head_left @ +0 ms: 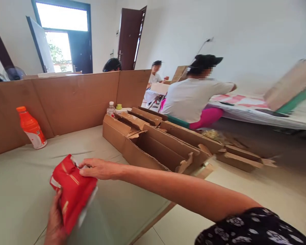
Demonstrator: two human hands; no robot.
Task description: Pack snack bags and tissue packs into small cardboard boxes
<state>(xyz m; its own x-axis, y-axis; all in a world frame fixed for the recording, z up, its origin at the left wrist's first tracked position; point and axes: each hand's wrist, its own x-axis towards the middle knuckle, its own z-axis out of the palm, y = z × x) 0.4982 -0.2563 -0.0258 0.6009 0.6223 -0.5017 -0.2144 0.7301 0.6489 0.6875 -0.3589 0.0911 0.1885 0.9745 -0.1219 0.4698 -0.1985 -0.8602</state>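
L hand has its grip clamped on the lower side of a red bag, held up over the table. R hand is at the bag's upper edge, can't tell if that grip is pinching or just touching tbh. Orange bottle stands near the cardboard wall, w/ open boxes off to the right btw.

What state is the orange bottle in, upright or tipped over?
Upright: the orange bottle stands with its base on the table and its orange cap at the top.
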